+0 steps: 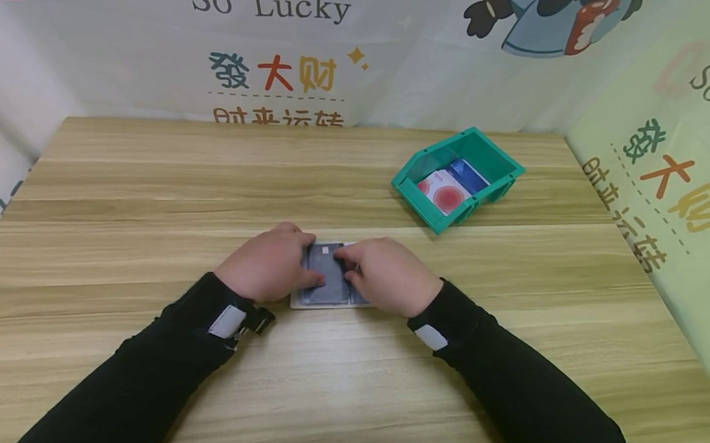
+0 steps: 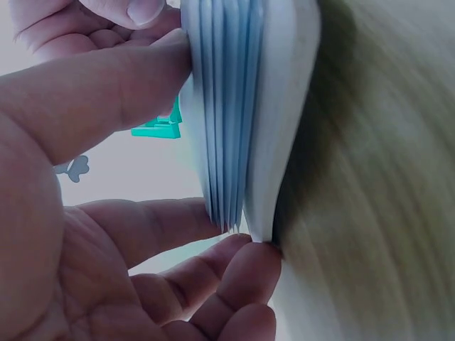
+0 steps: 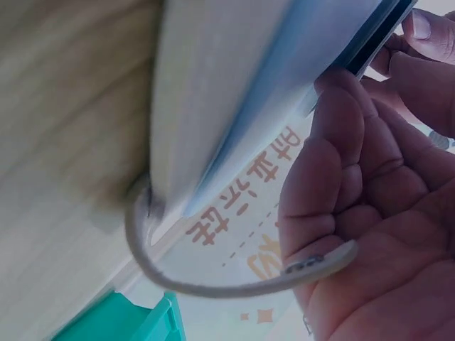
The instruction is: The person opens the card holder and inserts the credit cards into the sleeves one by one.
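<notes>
An opened card holder with a pale cover lies on the table, its stack of clear grey-blue sleeves fanned at the edge in the left wrist view. At its left side my left hand grips it, thumb over the sleeves and fingers along the far edge. A small white patch shows near the top of the uppermost sleeve. My right hand has curled fingers and pinches at the sleeves' right edge, covering much of the holder's right half. A pale strap with a snap hangs off the cover in the right wrist view.
A green bin stands tilted at the back right of the wooden table. Inside lie a pink-and-white box and a blue box. A printed cloth rises behind the table.
</notes>
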Demonstrator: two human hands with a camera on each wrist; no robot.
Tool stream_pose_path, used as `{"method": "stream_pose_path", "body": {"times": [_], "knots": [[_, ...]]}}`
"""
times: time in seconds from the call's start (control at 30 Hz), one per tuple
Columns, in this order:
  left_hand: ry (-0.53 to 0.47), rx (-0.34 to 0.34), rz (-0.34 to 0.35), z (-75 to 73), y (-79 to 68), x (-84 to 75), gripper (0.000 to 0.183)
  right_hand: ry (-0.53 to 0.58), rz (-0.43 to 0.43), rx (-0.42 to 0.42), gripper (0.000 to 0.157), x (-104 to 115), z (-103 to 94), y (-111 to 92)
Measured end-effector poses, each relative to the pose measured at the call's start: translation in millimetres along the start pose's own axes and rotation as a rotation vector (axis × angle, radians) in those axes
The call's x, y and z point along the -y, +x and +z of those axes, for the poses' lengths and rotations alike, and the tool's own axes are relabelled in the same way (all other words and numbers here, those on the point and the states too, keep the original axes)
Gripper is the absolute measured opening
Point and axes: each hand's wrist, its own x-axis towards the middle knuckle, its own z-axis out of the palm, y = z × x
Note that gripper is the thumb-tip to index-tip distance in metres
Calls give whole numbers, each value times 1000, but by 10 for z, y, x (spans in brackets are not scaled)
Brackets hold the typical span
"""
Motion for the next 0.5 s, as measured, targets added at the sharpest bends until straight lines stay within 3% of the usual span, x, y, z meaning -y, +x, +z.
{"method": "stream_pose_path", "body": {"times": [0.2,0.5], "knots": [[-16,5,2,6,-2,-14,62,18,-64,17,38,0,15,-8],[-33,4,-10,22,10,22,61,40,-63,55,45,-1,-22,-42]]}}
